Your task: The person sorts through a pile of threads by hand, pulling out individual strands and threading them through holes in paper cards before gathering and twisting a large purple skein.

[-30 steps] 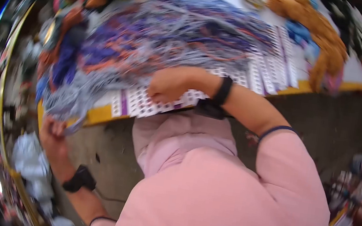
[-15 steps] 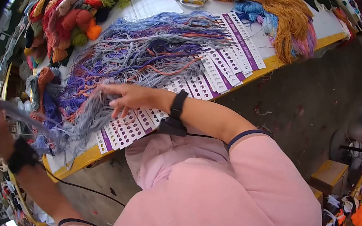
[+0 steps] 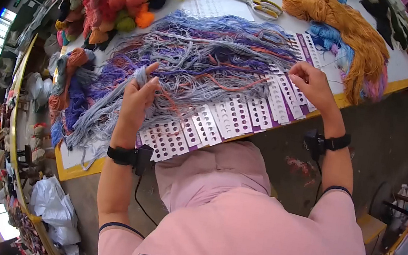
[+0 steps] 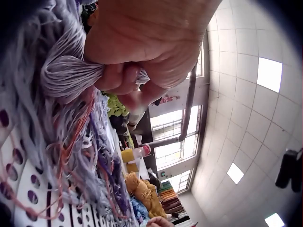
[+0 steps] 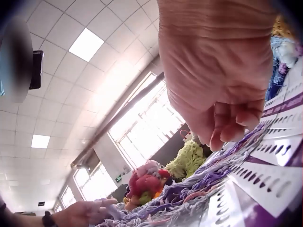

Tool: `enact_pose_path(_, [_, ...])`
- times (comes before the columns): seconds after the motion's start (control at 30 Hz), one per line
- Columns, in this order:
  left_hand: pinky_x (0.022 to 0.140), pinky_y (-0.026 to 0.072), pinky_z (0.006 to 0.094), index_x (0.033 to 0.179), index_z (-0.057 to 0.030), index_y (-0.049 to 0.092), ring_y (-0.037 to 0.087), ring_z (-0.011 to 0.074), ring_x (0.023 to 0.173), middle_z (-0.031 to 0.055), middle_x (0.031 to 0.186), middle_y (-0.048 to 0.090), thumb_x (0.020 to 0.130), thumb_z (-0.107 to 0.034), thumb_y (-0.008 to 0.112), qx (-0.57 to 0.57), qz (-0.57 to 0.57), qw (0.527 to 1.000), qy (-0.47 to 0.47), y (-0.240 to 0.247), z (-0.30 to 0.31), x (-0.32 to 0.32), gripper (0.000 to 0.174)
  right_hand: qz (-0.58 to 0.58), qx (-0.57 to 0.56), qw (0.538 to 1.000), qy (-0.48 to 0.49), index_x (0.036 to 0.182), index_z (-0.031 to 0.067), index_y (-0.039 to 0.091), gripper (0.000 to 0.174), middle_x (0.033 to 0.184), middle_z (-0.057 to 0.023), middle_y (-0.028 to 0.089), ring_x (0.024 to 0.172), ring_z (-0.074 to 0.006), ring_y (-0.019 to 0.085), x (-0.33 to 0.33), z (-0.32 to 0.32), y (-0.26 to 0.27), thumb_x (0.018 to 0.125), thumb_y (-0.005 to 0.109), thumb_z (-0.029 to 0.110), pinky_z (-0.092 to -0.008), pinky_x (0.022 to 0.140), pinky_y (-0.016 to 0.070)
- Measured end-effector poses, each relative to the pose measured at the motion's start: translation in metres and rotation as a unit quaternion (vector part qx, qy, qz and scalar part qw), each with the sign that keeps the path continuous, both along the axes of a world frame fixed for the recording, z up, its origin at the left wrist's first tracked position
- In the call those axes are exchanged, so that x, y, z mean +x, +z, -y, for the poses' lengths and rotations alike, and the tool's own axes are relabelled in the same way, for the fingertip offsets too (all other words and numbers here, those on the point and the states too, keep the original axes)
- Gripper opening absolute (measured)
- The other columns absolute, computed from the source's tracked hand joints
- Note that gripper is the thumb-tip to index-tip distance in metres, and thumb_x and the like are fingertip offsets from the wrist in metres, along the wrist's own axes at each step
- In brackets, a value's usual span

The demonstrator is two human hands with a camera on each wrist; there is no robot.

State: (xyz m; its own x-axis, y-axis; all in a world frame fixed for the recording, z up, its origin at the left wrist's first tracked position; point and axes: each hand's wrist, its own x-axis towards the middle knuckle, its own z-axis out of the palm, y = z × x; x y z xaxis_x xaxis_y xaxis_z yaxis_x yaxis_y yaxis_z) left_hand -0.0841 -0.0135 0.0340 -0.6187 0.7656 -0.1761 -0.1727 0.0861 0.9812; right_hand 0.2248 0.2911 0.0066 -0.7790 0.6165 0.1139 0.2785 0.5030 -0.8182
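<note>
In the head view my left hand (image 3: pixel 137 100) is over the left part of a wide spread of loose yarn (image 3: pixel 182 62) in grey, blue, purple and orange. Its curled fingers grip a looped bundle of grey yarn (image 4: pixel 71 75), which bulges out beside the fingers in the left wrist view. My right hand (image 3: pixel 316 88) hovers near the right ends of the strands, above white-and-purple cards (image 3: pixel 231 116) punched with rows of holes. Its fingers (image 5: pixel 232 132) are loosely curled, with no yarn visible between them. Strands hang over several cards along the table's near side.
Yellow-handled scissors (image 3: pixel 265 8) lie at the back beside a printed sheet (image 3: pixel 216 1). Bundles of red and orange yarn (image 3: pixel 122 1) sit at the back left. Mustard yarn (image 3: pixel 353 33) lies at the right over blue yarn. A yellow edge (image 3: pixel 75 169) borders the table.
My left hand has come from beyond the table's left end, with grey yarn, to above the yarn spread. The right hand has moved from the left-middle yarn to the cards at the right.
</note>
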Motion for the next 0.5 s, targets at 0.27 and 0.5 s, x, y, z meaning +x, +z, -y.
enact_pose_path(0.27, [0.048,0.0326,0.0210,0.101,-0.0045,0.063,0.044,0.0038,0.052,-0.0011,0.070,0.062,0.088,-0.012,0.063,-0.012,0.058,0.998,0.015,-0.049,0.003,-0.006,0.014,0.044,0.097,0.993,0.052,0.095,0.0029,0.060,0.020,0.069,-0.0030,0.050,0.060,-0.0118,0.046,-0.028,0.008,-0.011,0.076,0.066,0.001,-0.0271,0.056,0.0386])
enact_pose_path(0.5, [0.041,0.0245,0.0183,0.105,-0.0058,0.059,0.037,0.0010,0.045,0.0007,0.072,0.062,0.093,-0.011,0.061,-0.003,0.062,0.998,0.008,-0.056,0.001,-0.003,0.013,0.060,0.087,0.994,0.027,0.088,0.0024,0.057,0.015,0.069,-0.0049,0.052,0.060,-0.0139,0.049,-0.031,0.014,-0.012,0.077,0.066,0.000,-0.0288,0.057,0.0398])
